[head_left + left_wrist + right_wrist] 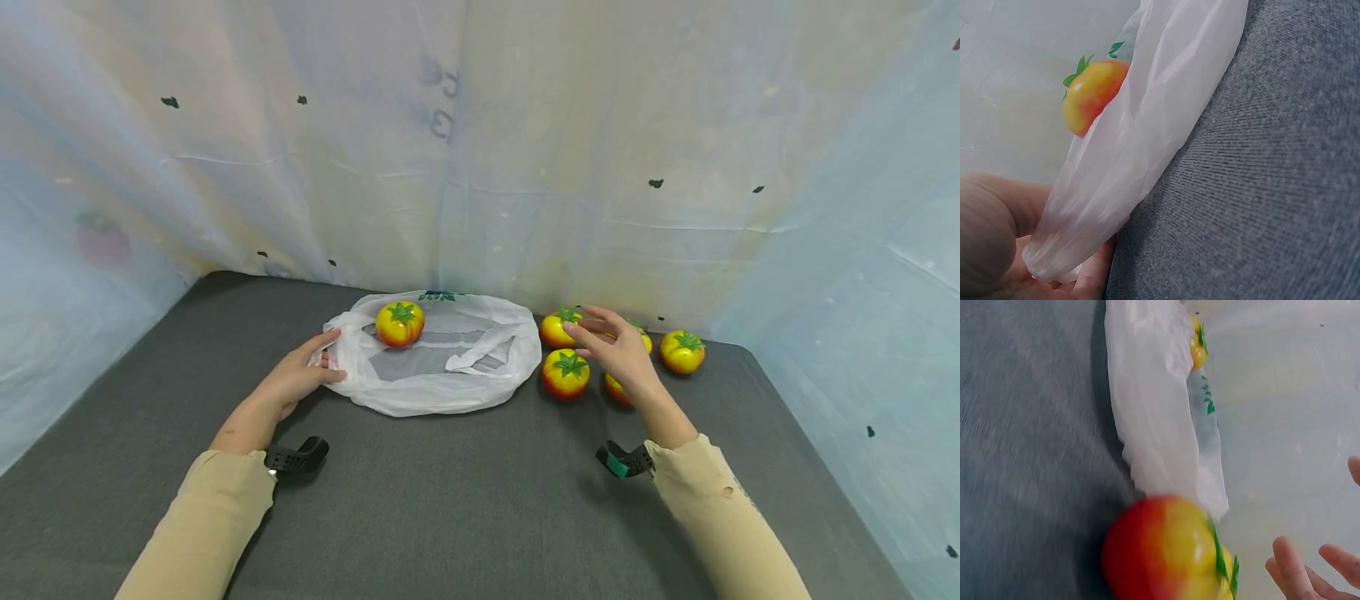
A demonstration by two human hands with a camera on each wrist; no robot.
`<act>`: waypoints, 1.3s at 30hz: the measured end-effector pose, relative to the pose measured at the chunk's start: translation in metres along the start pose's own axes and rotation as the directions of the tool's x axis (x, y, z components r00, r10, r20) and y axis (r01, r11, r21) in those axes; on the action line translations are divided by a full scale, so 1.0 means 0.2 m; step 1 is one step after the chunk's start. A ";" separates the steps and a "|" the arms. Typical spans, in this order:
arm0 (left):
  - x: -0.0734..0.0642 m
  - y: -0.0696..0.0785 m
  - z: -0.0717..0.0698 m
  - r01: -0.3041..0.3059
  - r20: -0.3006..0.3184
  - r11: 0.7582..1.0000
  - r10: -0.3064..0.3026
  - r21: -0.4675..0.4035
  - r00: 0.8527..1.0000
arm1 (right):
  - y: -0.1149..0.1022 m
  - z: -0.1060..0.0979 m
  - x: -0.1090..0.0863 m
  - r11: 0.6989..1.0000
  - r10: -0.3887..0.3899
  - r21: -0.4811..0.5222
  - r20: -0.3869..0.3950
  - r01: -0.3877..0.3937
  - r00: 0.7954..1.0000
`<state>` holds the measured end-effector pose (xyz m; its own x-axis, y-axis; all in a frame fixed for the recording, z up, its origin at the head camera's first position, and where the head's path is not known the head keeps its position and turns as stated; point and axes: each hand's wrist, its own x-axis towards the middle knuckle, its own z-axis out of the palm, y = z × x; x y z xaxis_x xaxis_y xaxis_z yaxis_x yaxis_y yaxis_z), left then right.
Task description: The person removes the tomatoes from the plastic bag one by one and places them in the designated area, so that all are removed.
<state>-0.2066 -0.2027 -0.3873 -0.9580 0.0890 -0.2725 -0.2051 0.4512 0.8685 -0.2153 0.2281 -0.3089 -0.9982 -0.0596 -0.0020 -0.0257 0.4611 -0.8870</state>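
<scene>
A white plastic bag lies spread on the dark table, its mouth held wide. My left hand grips its left end, with the gathered plastic between thumb and fingers in the left wrist view. One yellow-red tomato with green leaves sits at the bag's mouth on the left. My right hand, fingers spread and holding nothing, hovers over the tomatoes right of the bag. Nearest to it are a front tomato and a back tomato. Two more tomatoes are partly hidden by this hand.
Another tomato stands at the far right. Pale plastic sheeting hangs closely behind the dark table and along both sides. A black strap is on the left wrist and another strap on the right.
</scene>
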 end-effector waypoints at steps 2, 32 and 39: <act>0.00 0.00 0.00 -0.002 0.002 1.000 0.002 -0.008 1.000 | -0.01 0.03 0.01 0.999 -0.012 0.036 0.012 0.012 1.000; 0.02 -0.01 0.01 -0.006 -0.014 1.000 0.006 -0.012 1.000 | -0.09 0.35 0.10 0.987 -0.041 0.156 0.093 0.026 0.995; 0.01 -0.01 0.01 -0.012 -0.020 1.000 0.011 -0.008 1.000 | -0.08 0.43 0.13 0.984 -0.061 0.174 0.110 0.041 0.992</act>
<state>-0.2083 -0.2020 -0.3909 -0.9642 0.0762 -0.2542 -0.1957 0.4429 0.8750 -0.2370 0.1424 -0.3337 -0.9828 -0.1846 0.0008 -0.0566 0.2973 -0.9531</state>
